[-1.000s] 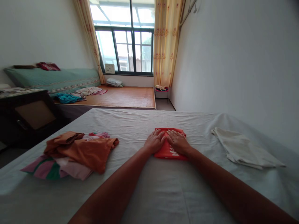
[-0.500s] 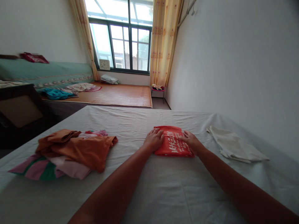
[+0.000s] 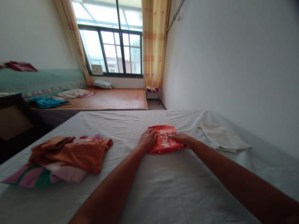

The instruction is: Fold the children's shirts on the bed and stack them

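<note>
left hand (image 3: 148, 139): bare | right hand (image 3: 185, 141): bare | left forearm (image 3: 120, 177): bare, tapered | right forearm (image 3: 224, 169): bare, tapered

You are in a home, seemingly a bedroom, as the mat-topped bed (image 3: 116, 98), green-covered headboard (image 3: 51, 79), patterned curtains (image 3: 153, 46) and clock (image 3: 97, 69) by the window (image 3: 112, 51) show.

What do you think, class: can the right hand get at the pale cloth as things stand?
Probably yes: nothing visible lies between the right hand and the pale cloth on the sheet, though the hand would first have to let go of the red cloth.
</note>
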Demonstrator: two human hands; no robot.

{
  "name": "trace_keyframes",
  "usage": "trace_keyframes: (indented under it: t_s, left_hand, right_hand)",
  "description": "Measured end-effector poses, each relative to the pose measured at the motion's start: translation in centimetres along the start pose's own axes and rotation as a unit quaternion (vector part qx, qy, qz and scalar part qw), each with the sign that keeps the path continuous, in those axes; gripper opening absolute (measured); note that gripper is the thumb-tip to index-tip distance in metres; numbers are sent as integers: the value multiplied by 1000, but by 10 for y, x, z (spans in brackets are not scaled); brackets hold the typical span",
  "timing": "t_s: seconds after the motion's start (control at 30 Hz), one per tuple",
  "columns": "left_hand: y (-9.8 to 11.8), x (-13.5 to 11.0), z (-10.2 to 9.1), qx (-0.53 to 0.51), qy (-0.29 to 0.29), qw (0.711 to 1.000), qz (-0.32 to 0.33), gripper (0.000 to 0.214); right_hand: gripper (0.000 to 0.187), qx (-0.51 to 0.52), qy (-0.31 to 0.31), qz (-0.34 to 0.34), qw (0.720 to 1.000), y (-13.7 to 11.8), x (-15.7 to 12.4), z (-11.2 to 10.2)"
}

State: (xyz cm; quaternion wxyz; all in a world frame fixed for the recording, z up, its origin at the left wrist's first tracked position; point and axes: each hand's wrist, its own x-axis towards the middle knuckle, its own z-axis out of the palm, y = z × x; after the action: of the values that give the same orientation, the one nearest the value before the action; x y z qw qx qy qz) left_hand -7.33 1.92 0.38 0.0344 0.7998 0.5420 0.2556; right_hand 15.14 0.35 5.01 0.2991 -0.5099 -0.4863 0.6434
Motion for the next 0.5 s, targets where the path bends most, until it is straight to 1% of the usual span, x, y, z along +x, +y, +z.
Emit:
trace_keyframes:
  t_s: [0.07,0.17,0.33,0.4,0.43,0.5]
  left_hand:
    - [-1,0,0,0,1,1000,0,38]
    - [-2,1,1,-5,5,1000,4,38]
    - [-5,3,1,-29,18,999,19,37]
    - [-7,4,0,-41,25,999,25,37]
    - [-8,4,-1,-45,27,998,26,38]
    - [-9,4,-3,-48,21,998,20,38]
  right_hand:
    - [19,15,-6,-29,999,-4,0,6]
    - [20,37,-10,-83,996,-7,0,15]
    - [27,112,-18,-125,986,5,5,27]
    - [31,132,-7,-148,980,9,7,23]
    - [32,137,9,-161,977,9,5,18]
    - [32,144,48,-190,970,4,-2,-1]
